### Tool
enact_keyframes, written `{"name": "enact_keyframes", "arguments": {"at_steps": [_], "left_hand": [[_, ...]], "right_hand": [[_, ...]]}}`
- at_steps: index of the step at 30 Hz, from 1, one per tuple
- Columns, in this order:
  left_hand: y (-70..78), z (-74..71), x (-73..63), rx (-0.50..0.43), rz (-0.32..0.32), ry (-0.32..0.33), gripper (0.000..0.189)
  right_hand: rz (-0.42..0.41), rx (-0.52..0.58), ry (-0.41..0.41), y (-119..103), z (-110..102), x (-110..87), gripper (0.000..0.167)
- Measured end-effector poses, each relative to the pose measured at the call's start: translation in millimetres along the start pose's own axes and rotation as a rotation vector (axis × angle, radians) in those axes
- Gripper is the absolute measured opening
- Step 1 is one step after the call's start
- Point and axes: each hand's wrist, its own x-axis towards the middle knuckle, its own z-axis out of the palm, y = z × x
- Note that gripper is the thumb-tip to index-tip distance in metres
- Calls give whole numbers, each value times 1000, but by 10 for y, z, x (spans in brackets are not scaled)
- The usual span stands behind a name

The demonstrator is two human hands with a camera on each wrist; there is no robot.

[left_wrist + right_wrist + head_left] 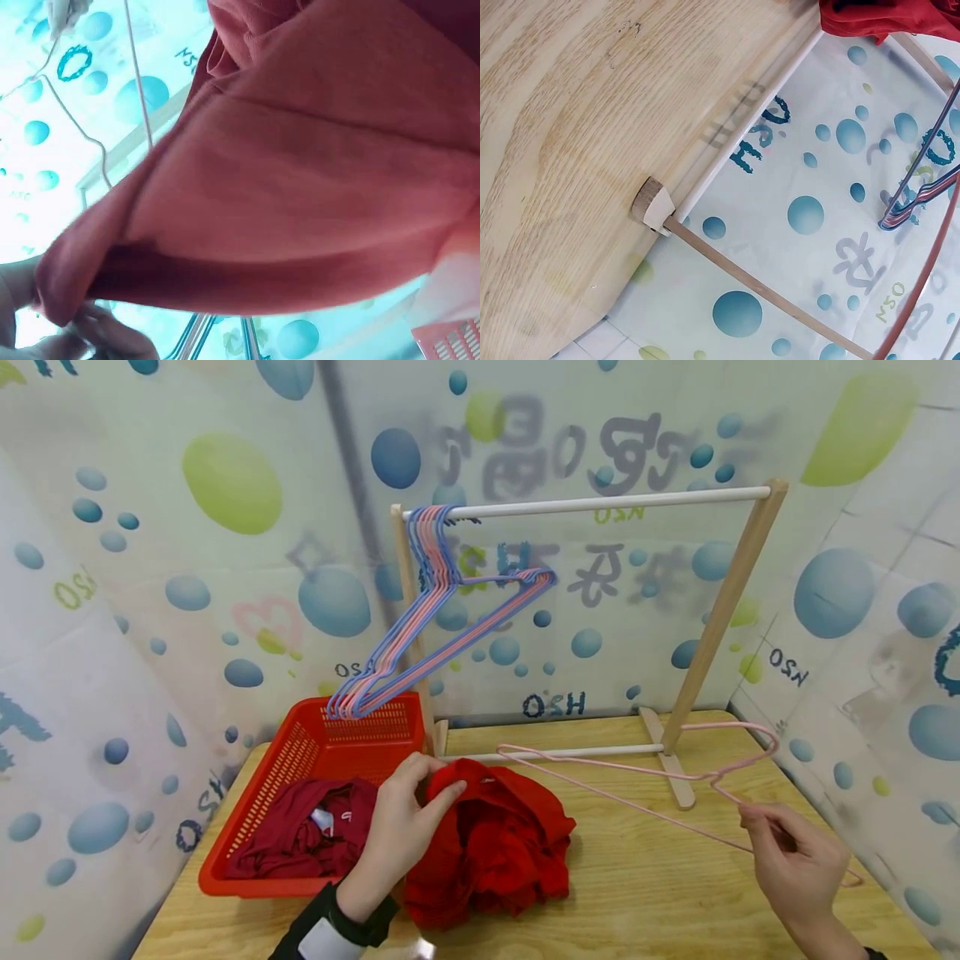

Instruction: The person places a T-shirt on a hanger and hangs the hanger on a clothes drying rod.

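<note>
My left hand [401,822] pinches the upper edge of a crumpled red garment [510,860], lifting that edge above the wooden table. In the left wrist view, fingertips [112,337] grip a folded edge of the red cloth [300,187], which fills most of that picture. Out to the right, my right hand [798,856] holds a pink wire hanger [772,742] by its wire near the neck. The hanger lies sideways in the air, its hook toward the rack and one end pointing at the garment. The right wrist view shows only a length of pink wire [933,259]; the hand is out of that picture.
A wooden rack with a white rod [615,503] stands at the back. Several blue and pink hangers [431,539] hang at its left end. On the left, a red plastic basket [251,806] contains dark red clothing [288,839]. Patterned curtains enclose the table [630,893].
</note>
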Motion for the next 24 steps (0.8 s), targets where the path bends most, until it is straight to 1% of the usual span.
{"name": "enact_keyframes", "arguments": {"at_steps": [3, 7, 10, 14, 16, 17, 19, 21, 23, 24], "left_hand": [[-14, -7, 17, -7, -8, -18, 12], [-36, -12, 28, -26, -21, -36, 9], [-56, -11, 32, -53, -66, -50, 6], [-89, -5, 55, -133, -151, -86, 7], [-92, -5, 64, -172, -187, -97, 8], [-69, -9, 68, -181, -204, -97, 8], [-62, -12, 71, -188, -212, -91, 9], [-55, -16, 75, -176, -208, -83, 10], [-62, -17, 83, -149, -187, -78, 9], [-89, -12, 83, -142, -169, -77, 10]], "right_hand": [[-1, 22, 8, -27, 14, 8, 13], [-8, 50, 13, -75, 35, 25, 14], [-16, 46, 12, -107, 44, 36, 16], [-32, 31, 0, -133, 54, 41, 18], [-38, 39, -6, -137, 58, 37, 17], [-38, 42, -9, -139, 59, 35, 17], [-38, 55, -11, -144, 63, 35, 18], [-35, 71, -9, -155, 69, 38, 19], [-35, 88, -9, -170, 75, 45, 20], [-36, 94, -8, -179, 80, 47, 19]]}}
